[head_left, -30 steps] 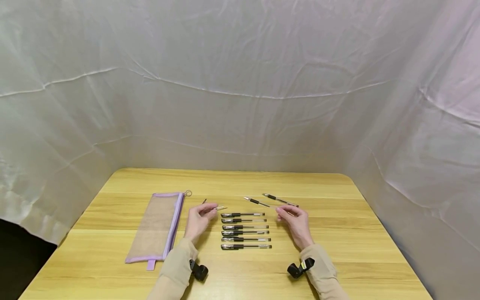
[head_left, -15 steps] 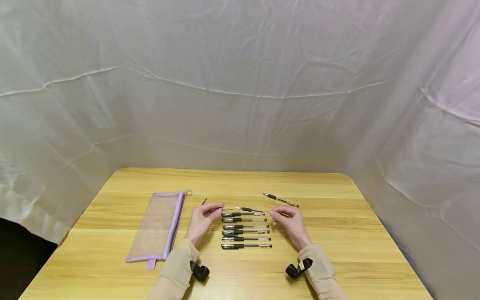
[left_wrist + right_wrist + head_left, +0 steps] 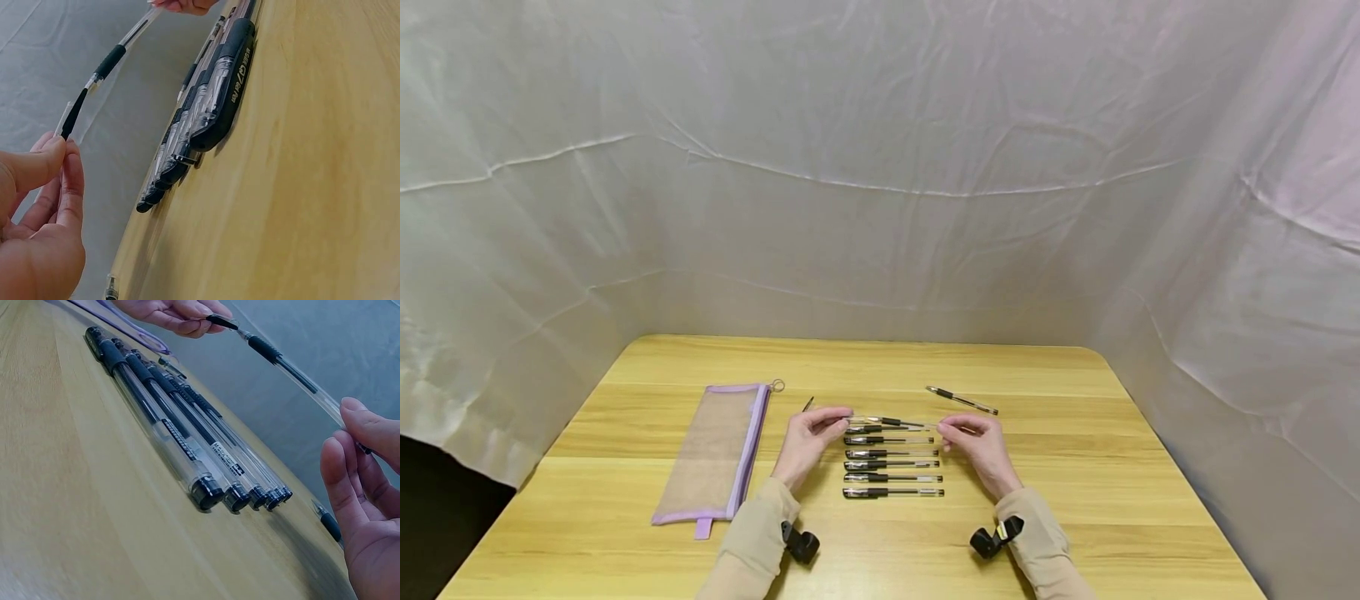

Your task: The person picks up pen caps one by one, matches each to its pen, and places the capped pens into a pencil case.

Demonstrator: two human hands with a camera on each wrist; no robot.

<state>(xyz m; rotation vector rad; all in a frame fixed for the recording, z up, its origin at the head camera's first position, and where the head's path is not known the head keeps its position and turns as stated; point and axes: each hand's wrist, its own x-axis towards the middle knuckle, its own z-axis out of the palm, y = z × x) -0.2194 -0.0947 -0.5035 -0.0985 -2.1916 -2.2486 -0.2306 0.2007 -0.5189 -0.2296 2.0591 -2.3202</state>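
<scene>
My left hand (image 3: 808, 446) pinches a clear pen cap with a black clip (image 3: 75, 114) between thumb and fingertips. With thumb and fingers, my right hand (image 3: 985, 450) pinches the rear end of an uncapped gel pen (image 3: 265, 350), which has a clear barrel and black rubber grip. Held above the table, the pen points left, its tip right at the cap's mouth. Just below both hands in the head view, several capped gel pens (image 3: 867, 493) lie in a neat stack of parallel rows, caps to the left.
Another uncapped pen (image 3: 962, 400) lies slanted behind my right hand. A small dark-tipped piece (image 3: 808, 404) lies behind my left hand. To the left is a purple-edged mesh zip pouch (image 3: 718, 458) on the wooden table (image 3: 1120, 500). Grey cloth (image 3: 880, 250) hangs around the table's back and sides.
My right hand has brought the pen leftward and slightly nearer, until its tip meets the cap. My left hand has shifted a little right with the cap.
</scene>
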